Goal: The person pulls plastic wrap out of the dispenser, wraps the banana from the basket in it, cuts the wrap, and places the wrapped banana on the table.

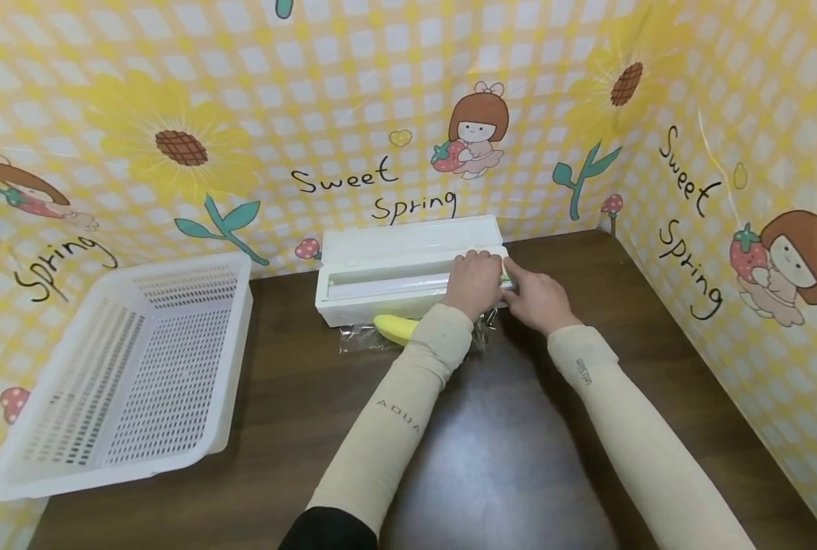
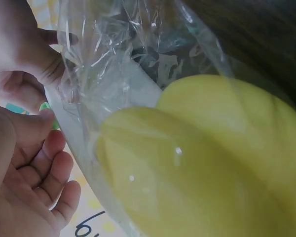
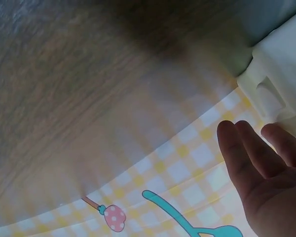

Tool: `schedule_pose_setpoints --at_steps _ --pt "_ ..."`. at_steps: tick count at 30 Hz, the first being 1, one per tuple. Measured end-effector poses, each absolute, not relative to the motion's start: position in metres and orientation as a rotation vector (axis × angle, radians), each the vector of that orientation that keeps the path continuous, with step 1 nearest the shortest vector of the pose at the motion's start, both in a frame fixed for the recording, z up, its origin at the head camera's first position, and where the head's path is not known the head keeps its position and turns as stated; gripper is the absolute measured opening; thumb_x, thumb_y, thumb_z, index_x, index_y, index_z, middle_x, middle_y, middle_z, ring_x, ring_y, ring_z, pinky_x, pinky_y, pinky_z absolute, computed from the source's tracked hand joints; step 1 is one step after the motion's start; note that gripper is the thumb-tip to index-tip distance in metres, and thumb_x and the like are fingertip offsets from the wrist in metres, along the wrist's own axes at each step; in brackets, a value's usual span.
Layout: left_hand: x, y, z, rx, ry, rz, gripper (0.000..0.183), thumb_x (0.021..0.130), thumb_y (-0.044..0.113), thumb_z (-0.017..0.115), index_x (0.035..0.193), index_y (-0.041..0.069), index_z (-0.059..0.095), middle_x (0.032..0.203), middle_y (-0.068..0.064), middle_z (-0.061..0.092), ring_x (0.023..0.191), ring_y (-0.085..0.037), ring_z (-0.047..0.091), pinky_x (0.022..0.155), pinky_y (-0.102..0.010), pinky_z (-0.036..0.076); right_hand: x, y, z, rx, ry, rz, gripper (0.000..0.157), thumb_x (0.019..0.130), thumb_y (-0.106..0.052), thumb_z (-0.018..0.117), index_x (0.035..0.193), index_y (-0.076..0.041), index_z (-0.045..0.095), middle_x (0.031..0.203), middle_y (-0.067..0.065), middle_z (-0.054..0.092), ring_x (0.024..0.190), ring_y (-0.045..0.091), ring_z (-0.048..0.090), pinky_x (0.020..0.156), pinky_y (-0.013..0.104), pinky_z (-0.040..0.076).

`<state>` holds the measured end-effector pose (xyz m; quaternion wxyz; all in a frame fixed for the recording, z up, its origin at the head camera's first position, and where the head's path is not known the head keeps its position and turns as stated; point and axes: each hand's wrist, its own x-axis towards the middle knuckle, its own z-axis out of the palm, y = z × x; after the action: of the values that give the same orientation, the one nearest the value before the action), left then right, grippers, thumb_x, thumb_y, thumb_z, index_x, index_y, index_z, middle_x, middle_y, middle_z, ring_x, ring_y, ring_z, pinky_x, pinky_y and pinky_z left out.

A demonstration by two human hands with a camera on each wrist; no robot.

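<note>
A white plastic wrap box [image 1: 353,312] stands near the back wall, its lid [image 1: 411,237] up and a pale roll [image 1: 388,286] inside. My left hand [image 1: 473,283] reaches over the box's right part; in the left wrist view its fingers are loosely curled, thumb tip at a small green piece [image 2: 44,106]. What it holds there I cannot tell. My right hand [image 1: 540,299] pinches the box's right end between thumb and index finger, with the other fingers extended. Clear film [image 2: 103,54] hangs over the front. Yellow bananas [image 1: 392,328] lie against it, partly hidden by my left sleeve.
A white perforated basket [image 1: 233,382] rests on the dark wooden table [image 1: 498,458] at the left. Yellow checked cloth [image 1: 353,99] printed with flowers and figures covers the walls behind and at the sides. The box stands close to the back cloth.
</note>
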<state>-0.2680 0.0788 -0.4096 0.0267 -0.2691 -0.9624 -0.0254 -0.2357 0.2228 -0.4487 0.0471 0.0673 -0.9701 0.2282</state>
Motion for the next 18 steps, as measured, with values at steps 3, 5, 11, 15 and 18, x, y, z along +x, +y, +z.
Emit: schedule_pose_setpoints --at_steps 3,5,11,15,18 --pt "-0.2675 0.0782 -0.4093 -0.825 -2.991 -0.067 0.023 0.094 0.033 0.07 0.109 0.016 0.069 0.106 0.0 0.066 0.101 -0.021 0.058 0.088 -0.039 0.044 -0.2349 0.2228 -0.4485 0.207 -2.969 0.678 0.065 0.098 -0.03 0.066 0.155 -0.01 0.041 0.072 0.01 0.061 0.078 0.034 0.059 0.076 0.056 0.049" --pt "-0.2672 0.0777 -0.4094 -0.824 -3.0 -0.063 0.024 0.094 0.035 0.07 0.109 0.015 0.069 0.105 0.0 0.066 0.101 -0.021 0.058 0.089 -0.04 0.044 -0.2346 0.2227 -0.4479 0.205 -2.978 0.67 0.065 0.098 -0.03 0.066 0.155 -0.01 0.04 0.072 0.01 0.061 0.078 0.034 0.059 0.076 0.055 0.049" --pt "-0.2673 0.075 -0.4119 -0.833 -2.992 -0.024 0.04 0.094 0.046 0.07 0.116 0.013 0.069 0.109 -0.002 0.067 0.103 -0.022 0.058 0.091 -0.04 0.044 -0.2336 0.2217 -0.4478 0.209 -2.987 0.668 0.066 0.098 -0.03 0.066 0.156 -0.01 0.039 0.071 0.011 0.061 0.077 0.034 0.059 0.075 0.055 0.05" --pt "-0.2666 0.0724 -0.4123 -0.838 -2.972 0.008 0.052 0.091 0.056 0.07 0.12 0.013 0.068 0.11 -0.002 0.067 0.102 -0.022 0.058 0.09 -0.04 0.043 -0.2335 0.2215 -0.4492 0.217 -2.979 0.668 0.067 0.098 -0.03 0.066 0.156 -0.009 0.039 0.076 0.015 0.064 0.077 0.034 0.06 0.074 0.056 0.049" --pt "-0.2648 0.0703 -0.4114 -0.837 -2.974 0.009 0.052 0.09 0.056 0.07 0.12 0.014 0.068 0.108 -0.002 0.067 0.1 -0.022 0.057 0.089 -0.039 0.042 -0.2334 0.2218 -0.4504 0.211 -2.978 0.667 0.067 0.098 -0.03 0.066 0.156 -0.01 0.038 0.087 0.019 0.067 0.081 0.035 0.06 0.076 0.056 0.049"
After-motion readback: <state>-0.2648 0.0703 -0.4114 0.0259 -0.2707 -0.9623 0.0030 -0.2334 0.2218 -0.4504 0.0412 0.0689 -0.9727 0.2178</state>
